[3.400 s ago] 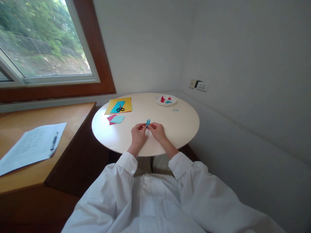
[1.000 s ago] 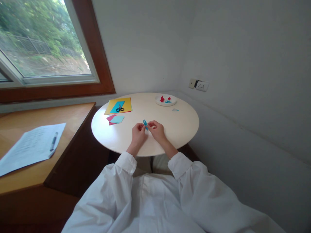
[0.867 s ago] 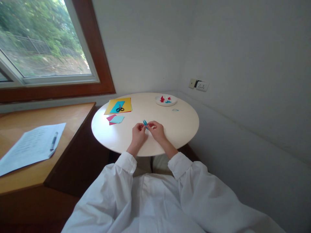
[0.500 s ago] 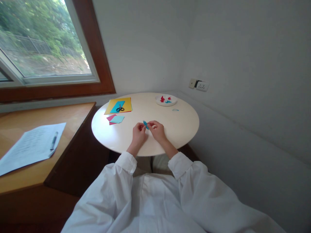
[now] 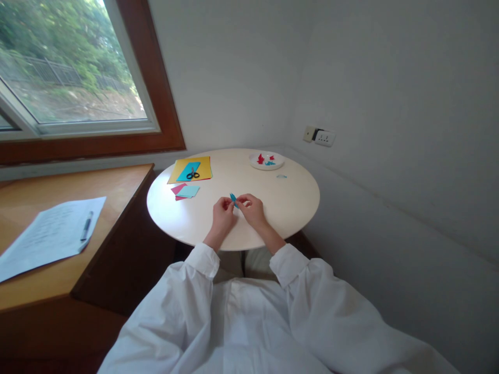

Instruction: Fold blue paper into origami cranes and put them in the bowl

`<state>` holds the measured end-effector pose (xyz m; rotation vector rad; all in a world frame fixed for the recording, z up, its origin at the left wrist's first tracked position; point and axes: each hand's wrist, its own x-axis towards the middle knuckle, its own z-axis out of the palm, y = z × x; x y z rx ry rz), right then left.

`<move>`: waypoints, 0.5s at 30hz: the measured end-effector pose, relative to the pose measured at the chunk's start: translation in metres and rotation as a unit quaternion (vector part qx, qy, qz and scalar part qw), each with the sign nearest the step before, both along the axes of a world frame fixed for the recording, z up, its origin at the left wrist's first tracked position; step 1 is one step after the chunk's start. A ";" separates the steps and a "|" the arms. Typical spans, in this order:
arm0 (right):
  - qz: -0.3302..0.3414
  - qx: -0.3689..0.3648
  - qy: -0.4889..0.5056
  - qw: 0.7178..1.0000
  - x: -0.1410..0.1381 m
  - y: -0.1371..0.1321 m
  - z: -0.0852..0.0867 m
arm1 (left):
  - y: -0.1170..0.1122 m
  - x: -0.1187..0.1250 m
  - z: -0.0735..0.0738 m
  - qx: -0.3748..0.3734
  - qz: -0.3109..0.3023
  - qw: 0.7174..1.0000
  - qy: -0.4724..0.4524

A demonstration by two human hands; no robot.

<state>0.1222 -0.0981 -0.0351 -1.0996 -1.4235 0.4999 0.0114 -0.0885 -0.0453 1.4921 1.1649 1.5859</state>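
Observation:
Between both hands, over the near part of the round table (image 5: 280, 208), is a small folded piece of blue paper (image 5: 233, 197) with a pointed upper end. My left hand (image 5: 223, 210) pinches it from the left. My right hand (image 5: 251, 208) pinches it from the right with thumb and forefinger. Fingertips hide its lower part. To the left lie small pink and light-blue paper squares (image 5: 188, 191). Behind them, black-handled scissors (image 5: 192, 175) rest on a blue sheet (image 5: 183, 174) atop larger yellow paper (image 5: 177, 169).
A white plate (image 5: 255, 165) at the back right holds small red and blue folded paper pieces. Near it lies a small clear and blue item (image 5: 281, 176) I cannot make out. On the wooden desk (image 5: 128, 179) at left are a written sheet (image 5: 50, 234) and a pen (image 5: 86, 226).

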 end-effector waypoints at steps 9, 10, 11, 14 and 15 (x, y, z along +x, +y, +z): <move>-0.008 -0.014 -0.016 1.000 0.001 0.005 -0.005 | -0.003 0.000 0.004 -0.005 0.007 1.000 -0.001; -0.010 -0.013 -0.019 1.000 0.001 0.005 -0.005 | -0.003 0.001 0.004 -0.008 0.006 1.000 -0.003; -0.013 -0.012 -0.023 1.000 0.001 0.005 -0.005 | -0.004 0.001 0.005 -0.011 0.006 1.000 -0.006; -0.020 -0.005 -0.036 0.999 0.001 0.004 -0.004 | -0.004 0.002 0.006 -0.021 0.000 1.000 -0.019; -0.022 -0.002 -0.042 0.999 0.001 0.003 -0.004 | -0.005 0.002 0.006 -0.024 -0.003 0.999 -0.025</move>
